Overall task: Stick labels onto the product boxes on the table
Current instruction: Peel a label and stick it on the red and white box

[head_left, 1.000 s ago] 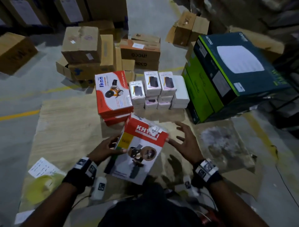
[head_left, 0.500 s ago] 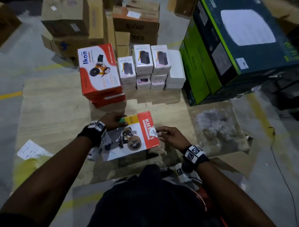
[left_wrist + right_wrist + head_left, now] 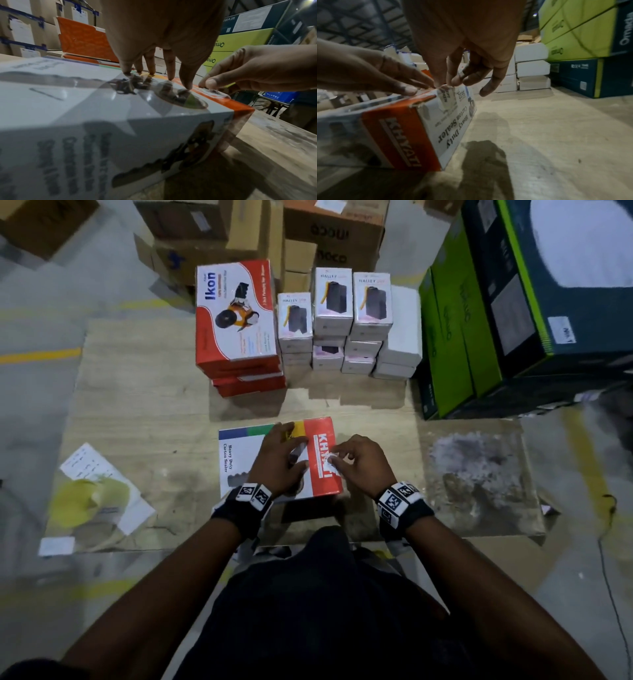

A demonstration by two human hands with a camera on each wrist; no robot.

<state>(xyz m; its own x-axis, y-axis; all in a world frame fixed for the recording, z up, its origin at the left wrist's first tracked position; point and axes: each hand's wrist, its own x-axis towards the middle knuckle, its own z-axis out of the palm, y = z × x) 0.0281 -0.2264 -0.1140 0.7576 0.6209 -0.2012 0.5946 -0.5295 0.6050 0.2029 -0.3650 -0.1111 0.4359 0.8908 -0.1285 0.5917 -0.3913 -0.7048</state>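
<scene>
Head view: one red-and-white Khyati box (image 3: 239, 453), glossy printed card, lies flat on the wooden table (image 3: 144, 405) near its front edge. All positions below are given from this box.

- Left hand (image 3: 279, 457): rests on the box top, fingers straight and spread, fingertips (image 3: 169, 77) pressing the shiny face.
- Right hand (image 3: 359, 465): at the box's right edge, thumb and forefinger drawn together on a small white label (image 3: 447, 97). That label folds over the top edge onto the white end panel; its print is too blurred to read.
- Behind the box: a stack of red Ikon boxes (image 3: 236, 313), and just right of those, small white Halley boxes (image 3: 334, 299) in tiers. A strip of bare table separates both stacks from the box.
- Right of the box: open table with a pale, rough, scuffed patch (image 3: 476, 460); farther back, large green and dark-blue cartons (image 3: 479, 313) stand at the table's right rear corner.
- Left of the box: a broad stretch of bare wood grain, then a yellow backing sheet (image 3: 82, 501) with white paper slips near the left edge.
- Beyond the table: plain brown corrugated cartons (image 3: 325, 234) on a grey floor.
</scene>
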